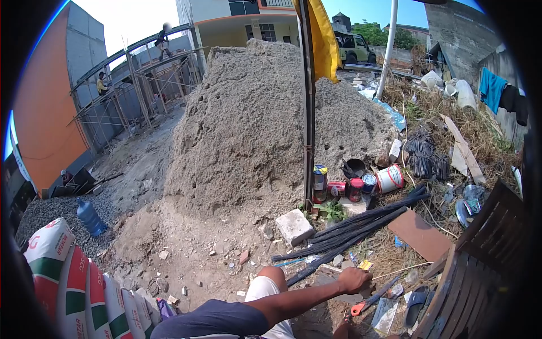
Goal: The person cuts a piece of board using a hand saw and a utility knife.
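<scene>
My left arm reaches across from the lower left. My left hand (pixel 354 281) is closed in a fist above the littered ground; what it grips, if anything, is hidden. A thin pale stick (pixel 402 270) runs rightward from beside the fist. Just below lies an orange-handled tool (pixel 358 309) with a dark, long blade. Long black strands (pixel 361 226) are bundled on the ground beyond the hand. At the bottom edge, a small patch of skin (pixel 341 330) shows beside the orange handle, perhaps my right hand; its fingers cannot be made out.
A sand pile (pixel 243 124) rises ahead, behind a dark upright post (pixel 308 113). Paint cans (pixel 389 179) and a concrete block (pixel 294 227) stand nearby. A slatted wooden bench (pixel 463 294) is at right, stacked sacks (pixel 76 282) at left. Two people (pixel 162 42) are on distant scaffolding.
</scene>
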Tool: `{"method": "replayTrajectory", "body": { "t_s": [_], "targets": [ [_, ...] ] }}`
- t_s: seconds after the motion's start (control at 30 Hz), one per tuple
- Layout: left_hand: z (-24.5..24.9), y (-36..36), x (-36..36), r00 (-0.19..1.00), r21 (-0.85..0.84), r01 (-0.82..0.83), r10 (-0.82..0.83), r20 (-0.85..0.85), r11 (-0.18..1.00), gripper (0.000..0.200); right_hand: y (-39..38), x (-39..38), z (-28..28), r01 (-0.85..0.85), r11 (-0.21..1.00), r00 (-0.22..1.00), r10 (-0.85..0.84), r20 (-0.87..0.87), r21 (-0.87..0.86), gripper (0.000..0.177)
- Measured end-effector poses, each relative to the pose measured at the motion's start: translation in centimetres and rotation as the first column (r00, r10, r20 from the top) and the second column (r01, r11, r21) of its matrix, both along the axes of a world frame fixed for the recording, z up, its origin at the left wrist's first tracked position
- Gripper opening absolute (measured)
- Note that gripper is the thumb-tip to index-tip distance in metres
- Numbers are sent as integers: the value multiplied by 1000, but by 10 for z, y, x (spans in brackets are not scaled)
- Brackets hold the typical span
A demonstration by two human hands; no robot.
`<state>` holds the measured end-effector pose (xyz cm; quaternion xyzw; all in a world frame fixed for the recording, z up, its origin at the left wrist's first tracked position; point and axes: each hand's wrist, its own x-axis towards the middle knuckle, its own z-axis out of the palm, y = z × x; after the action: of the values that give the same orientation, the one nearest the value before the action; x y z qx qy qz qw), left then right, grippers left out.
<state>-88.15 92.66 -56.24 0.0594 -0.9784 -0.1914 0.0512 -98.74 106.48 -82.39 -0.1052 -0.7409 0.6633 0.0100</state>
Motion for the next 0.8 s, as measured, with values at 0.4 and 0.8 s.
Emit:
{"method": "replayTrajectory", "body": {
  "t_s": [0.4, 0.8],
  "targets": [
    [4, -12, -15, 998, 7, 3, -4, 60, 1000, 47, 44, 43, -30, 134, 946, 967, -59, -249, 296, 40],
    [26, -34, -22, 998, 5, 16, -16, 67, 1000, 39, 111, 104, 198, -83, 735, 968, 219, 120, -673, 25]
  ]
}}
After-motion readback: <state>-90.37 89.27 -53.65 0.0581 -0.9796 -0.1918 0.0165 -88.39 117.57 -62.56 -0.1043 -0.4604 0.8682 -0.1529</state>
